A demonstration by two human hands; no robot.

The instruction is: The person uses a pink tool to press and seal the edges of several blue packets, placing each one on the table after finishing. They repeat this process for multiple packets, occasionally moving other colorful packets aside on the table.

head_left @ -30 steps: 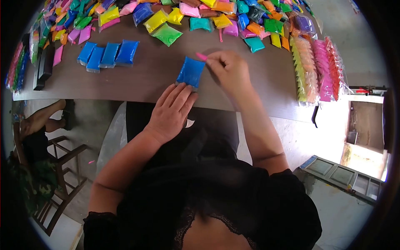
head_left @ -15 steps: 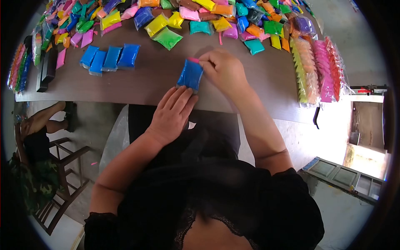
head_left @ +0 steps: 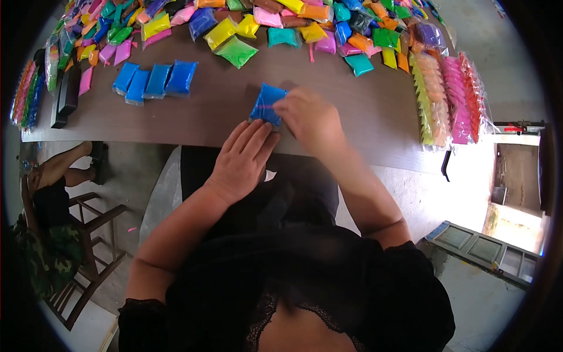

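Note:
A blue packet (head_left: pixel 267 100) lies on the brown table (head_left: pixel 217 111) in front of me. The fingertips of my left hand (head_left: pixel 241 154) rest flat on its lower edge, spread a little. Over the packet's right side, my right hand (head_left: pixel 308 114) is pinched on a thin pink strip (head_left: pixel 267 107) that crosses the packet's surface; this hand is slightly blurred. To the left, several blue packets (head_left: pixel 157 81) lie side by side. A green packet (head_left: pixel 236 52) is beyond my hands.
A pile of coloured packets (head_left: pixel 284 37) spans the table's far side. Bagged rows of packets (head_left: pixel 431 100) stand at the right edge, and a black bar-shaped object (head_left: pixel 69 91) is at the left. A seated person's leg (head_left: pixel 63 164) and a wooden chair (head_left: pixel 97 234) are at lower left.
My right hand has moved down and slightly left, bringing the pink strip from the packet's top edge to across its middle. My left hand has stayed in place.

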